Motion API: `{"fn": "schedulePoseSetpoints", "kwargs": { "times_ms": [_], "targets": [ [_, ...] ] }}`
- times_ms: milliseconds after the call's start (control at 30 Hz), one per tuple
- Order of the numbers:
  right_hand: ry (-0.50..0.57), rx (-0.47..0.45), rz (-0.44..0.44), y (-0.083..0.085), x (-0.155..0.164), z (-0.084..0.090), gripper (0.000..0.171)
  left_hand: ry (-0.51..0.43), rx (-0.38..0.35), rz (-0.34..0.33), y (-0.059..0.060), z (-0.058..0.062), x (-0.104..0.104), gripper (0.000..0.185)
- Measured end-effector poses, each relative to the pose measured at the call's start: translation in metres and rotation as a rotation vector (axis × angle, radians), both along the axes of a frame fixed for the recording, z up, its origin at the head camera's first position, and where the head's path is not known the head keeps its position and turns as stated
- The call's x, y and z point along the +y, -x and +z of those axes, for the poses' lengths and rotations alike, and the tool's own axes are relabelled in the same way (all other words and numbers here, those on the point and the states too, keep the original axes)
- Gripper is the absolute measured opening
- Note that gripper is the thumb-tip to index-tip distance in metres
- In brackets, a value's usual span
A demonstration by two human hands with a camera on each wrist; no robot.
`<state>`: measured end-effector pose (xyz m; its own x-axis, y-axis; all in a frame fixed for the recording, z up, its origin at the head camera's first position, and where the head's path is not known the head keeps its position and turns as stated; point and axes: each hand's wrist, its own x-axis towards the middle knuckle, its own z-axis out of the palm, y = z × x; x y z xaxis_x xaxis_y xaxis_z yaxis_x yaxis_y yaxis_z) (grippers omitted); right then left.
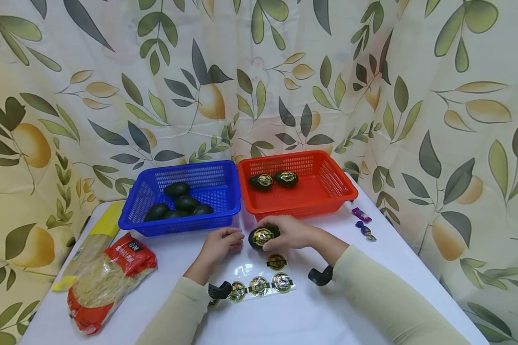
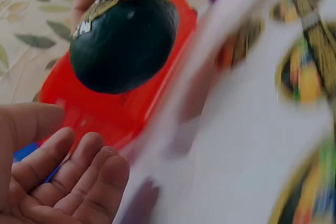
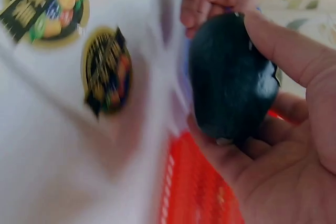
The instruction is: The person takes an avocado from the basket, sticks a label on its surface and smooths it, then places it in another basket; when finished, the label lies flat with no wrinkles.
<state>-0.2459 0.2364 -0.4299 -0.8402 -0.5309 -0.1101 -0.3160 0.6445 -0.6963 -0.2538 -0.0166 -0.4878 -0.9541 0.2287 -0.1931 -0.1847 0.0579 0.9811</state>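
Observation:
My right hand grips a dark green avocado between thumb and fingers, raised over the table. A black and gold label sticker shows on the avocado's side. Just left of it is my left hand, its fingers loosely bent and holding nothing, as the left wrist view also shows. Under both hands lies a clear sheet of stickers, with several round black and gold labels on it. Two avocados bearing the same labels lie in the red basket.
A blue basket at back left holds several unlabelled avocados. Left on the white table are a red and clear food bag and a yellow packet. Two small wrapped candies lie at the right edge. A patterned curtain stands behind.

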Motion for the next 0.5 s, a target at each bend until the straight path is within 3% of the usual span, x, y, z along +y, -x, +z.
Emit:
{"fn": "schedulePoseSetpoints", "kwargs": {
  "times_ms": [133, 267, 500],
  "targets": [
    [0.002, -0.083, -0.005, -0.010, 0.024, 0.017, 0.052, -0.119, -0.068, 0.008, -0.002, 0.003, 0.021, 0.040],
    [0.009, -0.090, -0.001, -0.012, 0.048, 0.034, 0.053, -0.238, -0.119, 0.016, -0.003, 0.007, 0.039, 0.039],
    [-0.005, -0.053, -0.083, 0.017, 0.099, 0.078, 0.056, -0.451, -0.163, 0.041, 0.000, 0.017, 0.066, 0.028]
  ]
}}
